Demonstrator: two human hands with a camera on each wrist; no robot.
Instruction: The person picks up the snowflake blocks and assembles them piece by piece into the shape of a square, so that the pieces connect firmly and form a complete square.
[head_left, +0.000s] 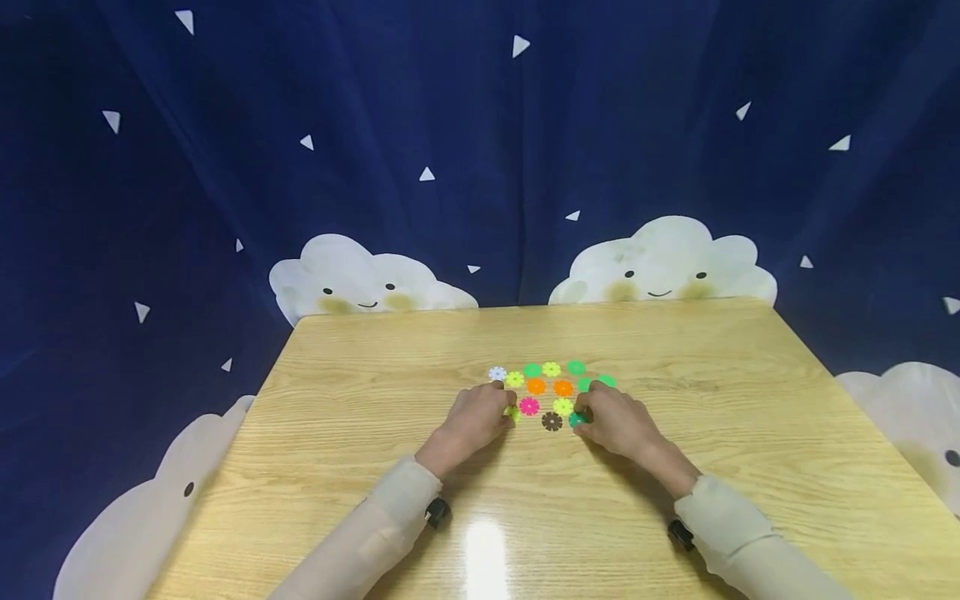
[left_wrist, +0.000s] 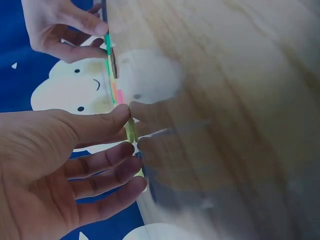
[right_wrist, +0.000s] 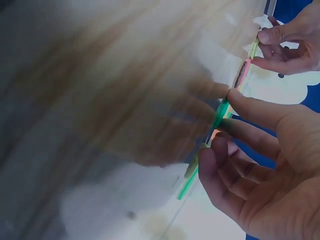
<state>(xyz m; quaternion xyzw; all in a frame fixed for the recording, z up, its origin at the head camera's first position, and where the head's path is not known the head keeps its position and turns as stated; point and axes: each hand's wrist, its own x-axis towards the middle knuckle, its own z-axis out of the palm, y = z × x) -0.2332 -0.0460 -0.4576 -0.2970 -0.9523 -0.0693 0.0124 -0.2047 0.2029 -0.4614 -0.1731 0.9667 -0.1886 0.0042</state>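
Observation:
Notched plastic snowflake discs lie flat in a loose cluster on the wooden table. At the cluster's left edge my left hand (head_left: pixel 476 414) pinches a yellow-green disc (left_wrist: pixel 131 131) by its rim, thumb on one side and index finger on the other. On the right side, thumb and index finger of my right hand (head_left: pixel 617 419) hold a teal-green disc (right_wrist: pixel 220 114) by its edges, down at the table surface. Between the hands lie a pink disc (head_left: pixel 529 406), a brown disc (head_left: pixel 552 422) and another yellow-green disc (head_left: pixel 562 407). Fingers partly cover both held discs.
Behind lie two orange discs (head_left: pixel 536 386), a pale blue-white disc (head_left: pixel 497 373), and several green discs (head_left: pixel 576 367) and yellow ones. The glossy wooden table (head_left: pixel 360 383) stretches out on all sides. A dark blue curtain (head_left: pixel 465 100) with white clouds hangs past its far edge.

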